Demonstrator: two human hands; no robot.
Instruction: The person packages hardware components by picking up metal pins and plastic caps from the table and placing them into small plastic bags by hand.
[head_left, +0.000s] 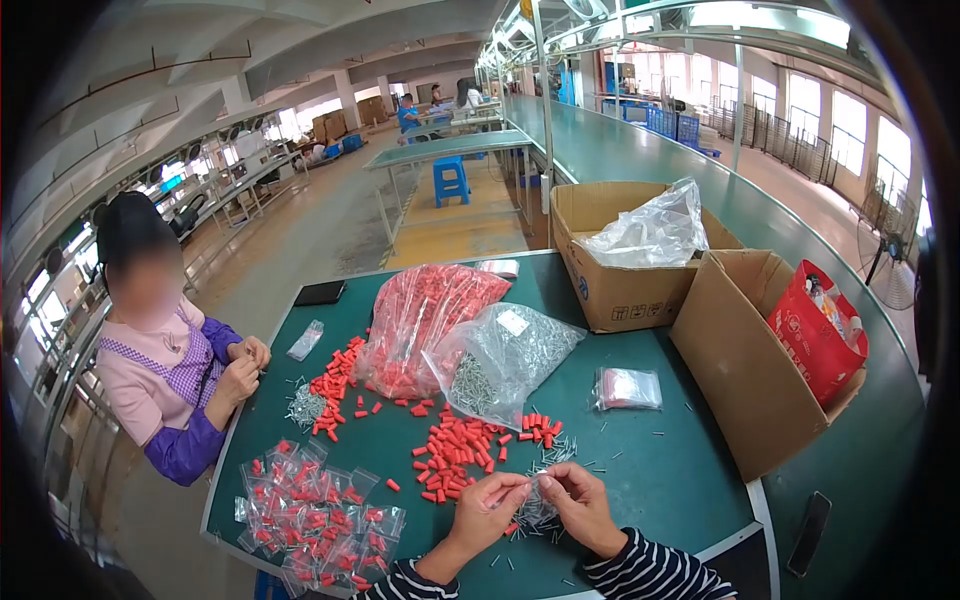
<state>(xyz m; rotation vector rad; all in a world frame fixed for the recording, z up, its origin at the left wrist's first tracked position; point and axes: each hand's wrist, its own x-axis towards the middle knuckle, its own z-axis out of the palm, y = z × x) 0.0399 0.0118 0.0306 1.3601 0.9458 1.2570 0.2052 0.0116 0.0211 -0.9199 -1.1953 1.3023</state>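
My left hand and my right hand meet in front of me, fingers pinched close together. Something small and pale shows between the fingertips, too little of it to name. Under and beyond the hands lies a pile of loose screws. Small red plastic tubes are heaped just past my left hand. Filled clear zip bags, with red tubes inside, are piled to the left. A big clear bag of red tubes and a clear bag of screws stand further back.
A co-worker at the left edge holds both hands together. Near them lie red tubes and a small screw heap. A stack of flat clear bags, two cardboard boxes, a red bag and phones are around the table.
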